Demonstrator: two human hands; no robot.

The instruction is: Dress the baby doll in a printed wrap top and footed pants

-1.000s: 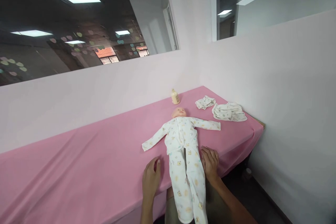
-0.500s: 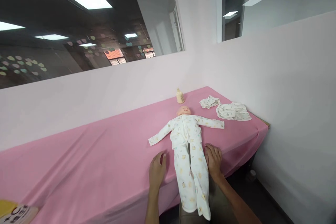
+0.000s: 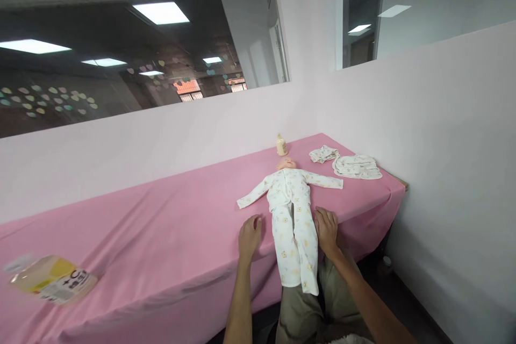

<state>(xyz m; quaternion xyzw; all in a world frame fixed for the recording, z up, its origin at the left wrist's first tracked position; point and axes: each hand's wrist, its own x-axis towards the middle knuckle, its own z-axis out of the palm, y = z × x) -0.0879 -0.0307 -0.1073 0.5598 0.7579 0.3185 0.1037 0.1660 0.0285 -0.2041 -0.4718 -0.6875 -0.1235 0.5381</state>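
A baby doll [image 3: 286, 164] lies on its back on the pink-covered table, arms spread. It wears a white patterned top [image 3: 288, 187] and matching trousers [image 3: 285, 242], whose legs hang over the front edge onto my lap. My left hand [image 3: 250, 237] rests at the table edge left of the trousers, holding nothing, its thumb a little apart from the loosely curved fingers. On the other side my right hand [image 3: 326, 227] lies close against the right trouser leg, fingers stretched forward and empty. Whether it touches the cloth I cannot tell.
A cream pump bottle [image 3: 281, 145] stands behind the doll's head. Folded patterned cloths [image 3: 357, 166] lie at the back right, with a smaller one [image 3: 323, 153] beside them. A clear bottle with a yellow label [image 3: 56, 279] lies at the left on the pink tablecloth [image 3: 161, 215].
My view has tipped and shifted left, so more of the labelled bottle and my lap show. Both hands and the doll keep about the same places on the table.
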